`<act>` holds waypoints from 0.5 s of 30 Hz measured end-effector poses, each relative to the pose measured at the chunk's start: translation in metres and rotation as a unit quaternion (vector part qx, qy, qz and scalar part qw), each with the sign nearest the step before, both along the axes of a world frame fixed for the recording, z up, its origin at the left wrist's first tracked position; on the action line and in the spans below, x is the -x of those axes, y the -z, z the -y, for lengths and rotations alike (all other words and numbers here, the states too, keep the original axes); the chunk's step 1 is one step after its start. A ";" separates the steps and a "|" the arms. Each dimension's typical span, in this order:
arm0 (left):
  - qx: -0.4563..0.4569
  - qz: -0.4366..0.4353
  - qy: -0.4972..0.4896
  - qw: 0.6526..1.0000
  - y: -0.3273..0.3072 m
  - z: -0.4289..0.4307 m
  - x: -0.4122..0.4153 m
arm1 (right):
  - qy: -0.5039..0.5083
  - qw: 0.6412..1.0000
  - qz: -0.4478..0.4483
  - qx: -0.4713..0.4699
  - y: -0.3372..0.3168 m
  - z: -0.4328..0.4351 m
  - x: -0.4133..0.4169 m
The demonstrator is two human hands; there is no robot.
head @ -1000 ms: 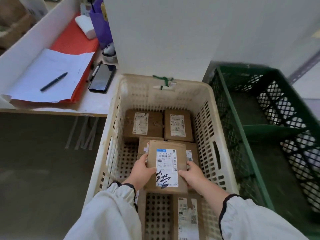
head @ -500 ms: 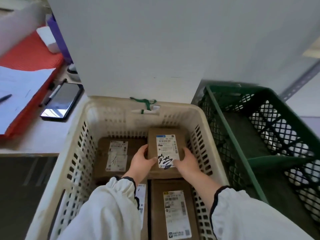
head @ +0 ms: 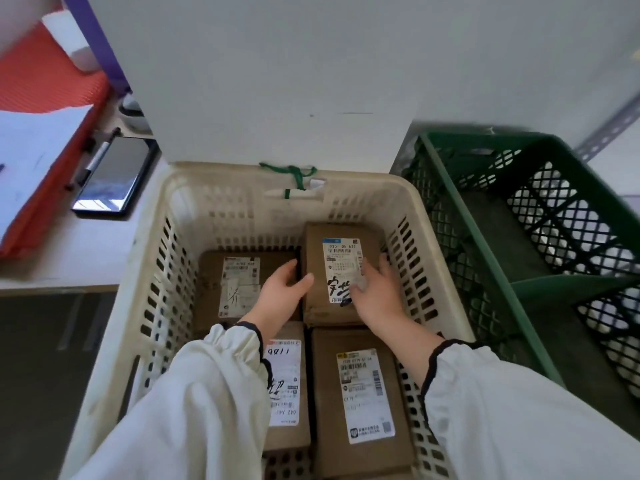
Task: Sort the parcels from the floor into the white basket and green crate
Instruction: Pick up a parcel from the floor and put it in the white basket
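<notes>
Left of the slotted white plastic basket, a black phone lies on a desk. In the basket's far right corner, my left hand pinches a labelled brown cardboard parcel and my right hand lies loose-fingered on top. The basket wall could trap my knuckles, and the green lattice crate stands right of the basket.

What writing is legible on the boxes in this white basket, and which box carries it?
"030 D5 A32": top of the label on the far right parcel; the black handwriting below is not legible to me.
"042 A4", upside down, rest unclear: label on the near left parcel.
Labels on the near right parcel and far left parcel: too blurred to read.
</notes>
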State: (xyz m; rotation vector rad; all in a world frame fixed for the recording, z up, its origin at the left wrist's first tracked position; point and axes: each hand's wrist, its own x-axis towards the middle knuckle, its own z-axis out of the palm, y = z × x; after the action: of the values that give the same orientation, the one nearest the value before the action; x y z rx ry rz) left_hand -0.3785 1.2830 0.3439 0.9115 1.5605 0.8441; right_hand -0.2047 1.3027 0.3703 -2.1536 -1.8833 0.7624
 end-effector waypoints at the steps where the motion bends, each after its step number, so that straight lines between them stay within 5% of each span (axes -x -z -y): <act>1: 0.013 -0.014 -0.007 1.000 -0.002 0.009 0.006 | -0.012 0.999 0.006 -0.047 -0.004 0.012 0.002; 4: 0.081 -0.125 -0.050 0.988 -0.001 0.061 0.025 | -0.077 0.993 -0.047 -0.079 -0.012 0.078 0.025; 7: 0.217 -0.256 -0.091 0.938 0.006 0.135 0.030 | -0.067 0.983 -0.141 0.093 -0.003 0.168 0.058; 10: 0.325 -0.278 -0.056 0.902 0.008 0.193 0.019 | 0.000 0.961 -0.156 0.228 0.011 0.241 0.082; 15: 0.348 -0.382 0.069 0.854 0.014 0.232 0.025 | 0.041 0.913 -0.196 0.357 0.026 0.290 0.090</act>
State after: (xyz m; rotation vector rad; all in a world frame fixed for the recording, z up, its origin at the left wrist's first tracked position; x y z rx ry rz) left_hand -0.4036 1.0513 0.3303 0.8216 2.2198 -0.2797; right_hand -0.2951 1.0130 0.3446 -2.1585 -1.4177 1.9306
